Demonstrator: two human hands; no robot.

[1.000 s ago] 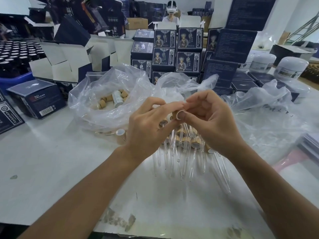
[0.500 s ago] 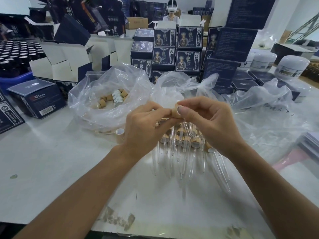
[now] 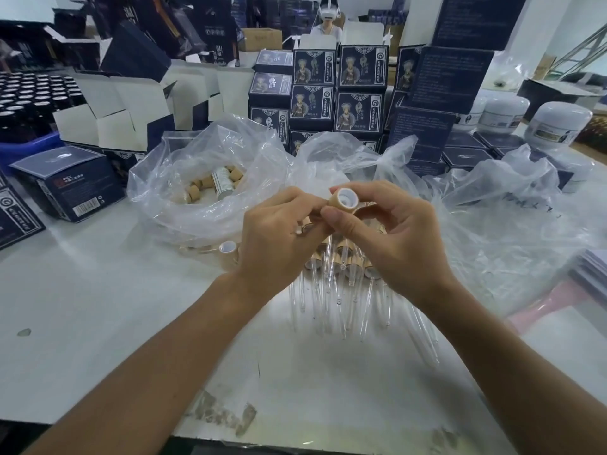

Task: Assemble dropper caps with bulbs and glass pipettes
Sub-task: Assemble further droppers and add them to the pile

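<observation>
The clear plastic bag holds loose wooden caps. Just beside it, right hand fingers pinch a cap; left hand fingers clamp another. Finished droppers lie beneath on the surface.

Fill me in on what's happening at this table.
A person is assembling dropper caps. The right hand pinches a bamboo-look cap, its white-lined opening toward the camera; the left hand holds another small piece against it. Finished droppers with glass pipettes lie below, and loose caps sit in a plastic bag.
</observation>
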